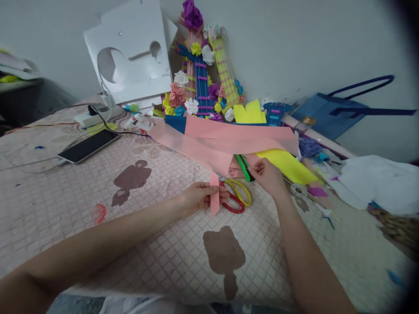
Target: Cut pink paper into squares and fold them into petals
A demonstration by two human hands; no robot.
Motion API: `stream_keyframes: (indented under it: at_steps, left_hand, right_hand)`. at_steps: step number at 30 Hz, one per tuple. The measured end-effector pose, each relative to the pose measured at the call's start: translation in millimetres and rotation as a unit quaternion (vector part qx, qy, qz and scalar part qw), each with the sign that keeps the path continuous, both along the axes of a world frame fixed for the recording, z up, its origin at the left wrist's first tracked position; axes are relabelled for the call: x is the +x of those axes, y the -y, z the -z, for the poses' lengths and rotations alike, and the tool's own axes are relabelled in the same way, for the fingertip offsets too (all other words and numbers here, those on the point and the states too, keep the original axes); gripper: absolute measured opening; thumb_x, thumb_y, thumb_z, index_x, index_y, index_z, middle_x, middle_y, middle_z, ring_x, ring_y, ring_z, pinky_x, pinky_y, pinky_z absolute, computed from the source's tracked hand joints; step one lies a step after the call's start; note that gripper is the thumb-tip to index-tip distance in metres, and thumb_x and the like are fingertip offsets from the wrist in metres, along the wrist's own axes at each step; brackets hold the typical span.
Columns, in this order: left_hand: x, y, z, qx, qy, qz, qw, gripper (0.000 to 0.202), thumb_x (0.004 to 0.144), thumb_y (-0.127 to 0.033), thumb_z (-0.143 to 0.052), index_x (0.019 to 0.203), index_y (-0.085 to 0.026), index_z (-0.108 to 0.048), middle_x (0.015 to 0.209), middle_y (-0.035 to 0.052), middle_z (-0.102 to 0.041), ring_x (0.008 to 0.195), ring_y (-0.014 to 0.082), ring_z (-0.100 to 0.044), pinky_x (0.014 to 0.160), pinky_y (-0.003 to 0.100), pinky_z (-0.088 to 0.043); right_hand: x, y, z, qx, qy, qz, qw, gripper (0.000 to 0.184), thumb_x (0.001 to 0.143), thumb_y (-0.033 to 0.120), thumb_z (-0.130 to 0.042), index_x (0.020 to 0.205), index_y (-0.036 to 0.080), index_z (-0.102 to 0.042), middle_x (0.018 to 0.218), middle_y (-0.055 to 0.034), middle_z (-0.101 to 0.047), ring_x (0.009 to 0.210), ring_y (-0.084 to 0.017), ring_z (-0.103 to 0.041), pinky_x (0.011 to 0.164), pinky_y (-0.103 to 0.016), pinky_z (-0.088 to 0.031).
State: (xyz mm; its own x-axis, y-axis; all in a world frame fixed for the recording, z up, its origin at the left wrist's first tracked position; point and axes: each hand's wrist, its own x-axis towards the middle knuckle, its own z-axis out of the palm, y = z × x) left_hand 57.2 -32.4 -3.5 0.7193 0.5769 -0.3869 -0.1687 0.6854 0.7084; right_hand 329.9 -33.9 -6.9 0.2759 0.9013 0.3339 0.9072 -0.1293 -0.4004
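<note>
My left hand [199, 196] pinches a small pink paper strip [214, 194] and holds it upright over the quilted cover. Just right of it lie scissors [236, 195] with one red and one yellow handle loop. My right hand [266, 174] is closed with its fingertips on the edge of a pile of pink paper sheets [225, 139], next to a green pen-like tool [244, 168]. A yellow sheet [288, 163] lies under the pink ones, right of that hand.
A phone [88, 146] on a cable lies at the left. Paper guitars with paper flowers [203, 83] lean on the wall beside a white foam board [131, 52]. A blue bag [337, 113] and white cloth [379, 181] lie right. Brown stains mark the cover [224, 257].
</note>
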Motion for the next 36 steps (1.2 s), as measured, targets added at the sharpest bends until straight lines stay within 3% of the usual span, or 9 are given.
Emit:
stream_keyframes:
  at_steps: [5, 10, 14, 20, 25, 30, 36]
  left_hand:
    - [24.2, -4.8, -3.0, 0.011, 0.000, 0.016, 1.000, 0.017, 0.087, -0.018, -0.058, 0.088, -0.008, -0.071, 0.090, 0.0134, -0.072, 0.080, 0.0150, -0.068, 0.076, 0.024, -0.052]
    - [60.1, -20.0, -7.2, -0.006, 0.054, -0.035, 0.998, 0.020, 0.088, -0.008, -0.050, 0.088, -0.007, -0.070, 0.091, 0.0121, -0.072, 0.082, 0.0147, -0.067, 0.081, 0.025, -0.051]
    - [83.5, -31.1, -0.3, -0.026, 0.075, -0.076, 0.994, 0.023, 0.087, -0.002, -0.047, 0.084, -0.006, -0.069, 0.091, 0.0126, -0.071, 0.087, 0.0157, -0.065, 0.087, 0.025, -0.048]
    - [88.1, -37.6, 9.4, -0.052, 0.050, -0.104, 0.992, 0.020, 0.086, -0.002, -0.048, 0.082, -0.007, -0.067, 0.082, 0.0108, -0.070, 0.080, 0.0156, -0.064, 0.088, 0.028, -0.047]
    - [87.5, -38.8, 6.9, -0.062, 0.038, -0.116, 0.991, 0.022, 0.086, -0.001, -0.048, 0.075, -0.009, -0.065, 0.076, 0.0084, -0.069, 0.077, 0.0145, -0.063, 0.087, 0.026, -0.048]
    - [86.6, -40.4, 5.9, -0.066, 0.033, -0.104, 0.992, 0.019, 0.085, -0.002, -0.049, 0.081, -0.009, -0.066, 0.081, 0.0098, -0.070, 0.082, 0.0165, -0.065, 0.087, 0.028, -0.049]
    - [85.5, -41.0, 6.1, -0.064, 0.036, -0.089, 0.993, 0.021, 0.086, -0.002, -0.047, 0.084, -0.007, -0.067, 0.094, 0.0133, -0.071, 0.093, 0.0179, -0.064, 0.090, 0.028, -0.048]
  right_hand:
    - [-8.6, -9.7, 12.7, -0.036, 0.043, 0.009, 0.998, 0.024, 0.074, 0.040, -0.061, 0.084, 0.021, -0.050, 0.077, -0.0050, -0.063, 0.076, -0.023, -0.059, 0.060, -0.030, -0.039]
    - [-9.7, -12.5, 17.7, -0.055, 0.046, 0.029, 0.997, 0.024, 0.075, 0.037, -0.060, 0.091, 0.022, -0.050, 0.078, -0.0051, -0.064, 0.073, -0.024, -0.059, 0.056, -0.029, -0.036]
    - [-10.1, -12.2, 12.3, -0.060, 0.051, 0.040, 0.996, 0.024, 0.076, 0.033, -0.058, 0.096, 0.023, -0.050, 0.080, -0.0048, -0.067, 0.075, -0.024, -0.061, 0.056, -0.029, -0.034]
    - [19.4, -3.3, -1.1, -0.043, 0.102, 0.034, 0.993, 0.026, 0.076, 0.031, -0.058, 0.099, 0.023, -0.051, 0.077, -0.0042, -0.066, 0.073, -0.025, -0.061, 0.055, -0.028, -0.032]
    - [49.6, 3.4, 3.5, -0.008, 0.117, 0.043, 0.992, 0.022, 0.076, 0.026, -0.057, 0.098, 0.020, -0.053, 0.082, -0.0091, -0.065, 0.075, -0.028, -0.059, 0.059, -0.032, -0.037]
    - [39.0, -13.1, 4.2, 0.014, 0.107, -0.049, 0.993, 0.015, 0.083, 0.022, -0.051, 0.097, 0.019, -0.057, 0.098, -0.0124, -0.063, 0.096, -0.027, -0.056, 0.081, -0.038, -0.042]
    - [15.7, -49.8, -3.5, -0.070, 0.078, -0.206, 0.973, 0.014, 0.078, 0.015, -0.056, 0.088, 0.021, -0.064, 0.096, -0.0068, -0.067, 0.094, -0.022, -0.057, 0.081, -0.033, -0.042]
